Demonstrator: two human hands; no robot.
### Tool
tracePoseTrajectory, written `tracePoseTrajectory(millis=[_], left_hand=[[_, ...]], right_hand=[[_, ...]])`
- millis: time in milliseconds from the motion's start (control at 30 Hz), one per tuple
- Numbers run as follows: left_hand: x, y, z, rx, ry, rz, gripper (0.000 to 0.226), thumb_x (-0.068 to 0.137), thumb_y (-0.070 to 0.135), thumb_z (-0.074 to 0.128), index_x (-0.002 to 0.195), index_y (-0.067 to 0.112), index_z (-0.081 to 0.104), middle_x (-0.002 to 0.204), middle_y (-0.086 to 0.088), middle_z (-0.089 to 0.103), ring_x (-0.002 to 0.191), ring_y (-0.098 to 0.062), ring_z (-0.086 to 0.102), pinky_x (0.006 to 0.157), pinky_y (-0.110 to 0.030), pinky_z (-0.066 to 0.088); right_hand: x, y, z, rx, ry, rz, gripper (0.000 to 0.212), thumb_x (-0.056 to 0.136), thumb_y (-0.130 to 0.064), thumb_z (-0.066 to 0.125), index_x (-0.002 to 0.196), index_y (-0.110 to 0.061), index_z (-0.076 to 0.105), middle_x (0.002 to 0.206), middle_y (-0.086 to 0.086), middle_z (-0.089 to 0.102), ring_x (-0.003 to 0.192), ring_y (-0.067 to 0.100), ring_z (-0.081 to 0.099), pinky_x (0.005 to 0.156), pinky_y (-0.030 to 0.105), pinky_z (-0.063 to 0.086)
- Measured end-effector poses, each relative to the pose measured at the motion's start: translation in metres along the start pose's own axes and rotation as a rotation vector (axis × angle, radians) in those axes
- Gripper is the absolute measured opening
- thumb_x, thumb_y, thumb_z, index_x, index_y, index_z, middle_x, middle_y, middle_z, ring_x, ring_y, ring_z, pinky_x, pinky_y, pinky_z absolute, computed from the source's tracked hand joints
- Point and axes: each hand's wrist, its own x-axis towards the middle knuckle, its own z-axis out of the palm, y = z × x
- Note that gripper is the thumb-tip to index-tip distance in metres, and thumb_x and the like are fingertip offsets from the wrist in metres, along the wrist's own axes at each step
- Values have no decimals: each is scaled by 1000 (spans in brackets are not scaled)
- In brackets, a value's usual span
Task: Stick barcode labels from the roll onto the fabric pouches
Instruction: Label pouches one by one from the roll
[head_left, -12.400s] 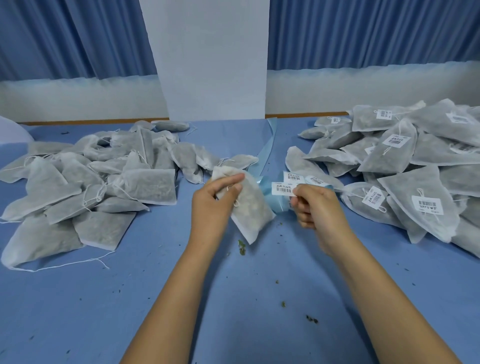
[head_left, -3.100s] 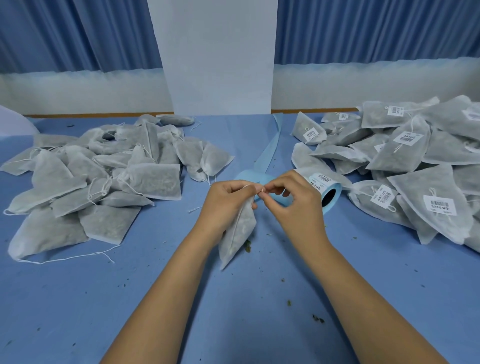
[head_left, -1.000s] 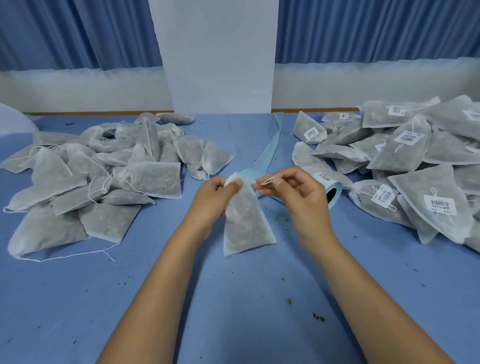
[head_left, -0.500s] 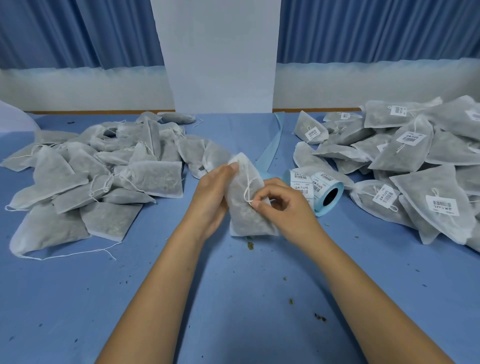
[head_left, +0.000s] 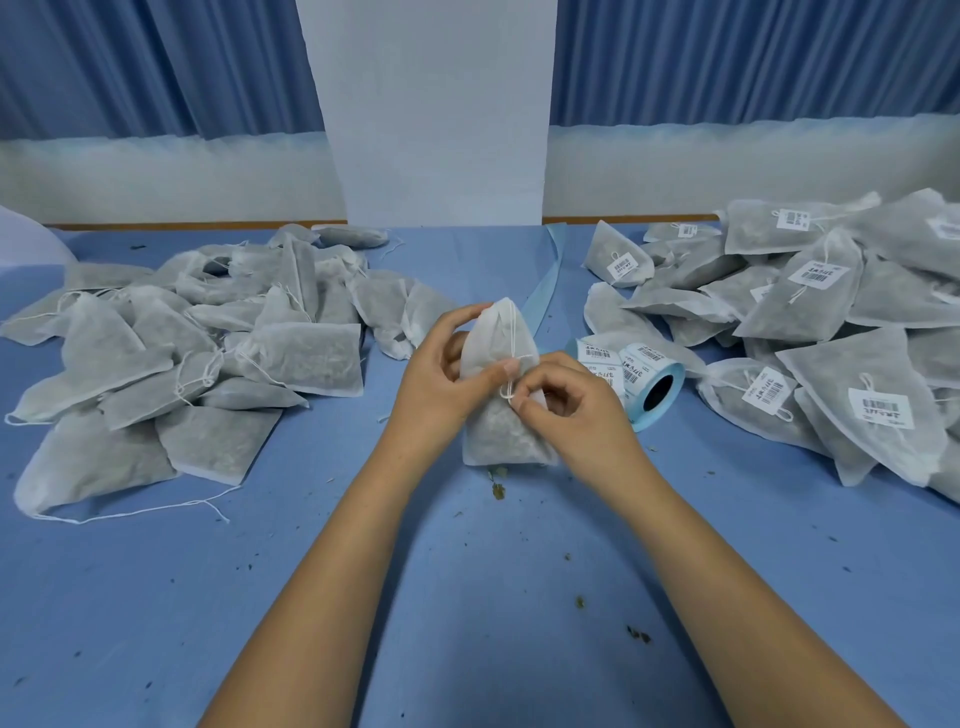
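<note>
Evidently pre-labelling: the left hand (head_left: 441, 382) grips the drawstring pouch (head_left: 501, 439) upright mid-table, and the right hand (head_left: 574, 415) pinches its string (head_left: 512, 338). Next, peel a barcode label off the label roll (head_left: 641, 382) just beside and press it flat.

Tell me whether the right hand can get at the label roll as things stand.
Probably yes. The label roll lies just beside the right hand, with nothing between them. But its fingers are pinching the drawstring of the pouch, so they would have to let go first.
</note>
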Motion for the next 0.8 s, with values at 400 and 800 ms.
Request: tracePoseTrajectory(millis=[400, 800], left_hand=[[-1, 1, -2, 125, 336, -32, 36, 80, 16, 78, 97, 30, 49, 84, 4, 65, 71, -3, 62, 65, -20, 47], [-3, -6, -3, 391, 181, 87, 31, 84, 2, 68, 71, 23, 49, 66, 15, 46, 57, 0, 39, 57, -10, 32]], right_hand=[[-2, -6, -11, -335, 124, -192, 6, 86, -6, 65, 82, -6, 69, 95, 5, 61, 86, 14, 56, 83, 18, 40], [8, 14, -40, -660, 388, 246, 27, 89, -28, 63, 110, -12, 59, 92, -1, 68, 95, 20, 56, 91, 33, 35]])
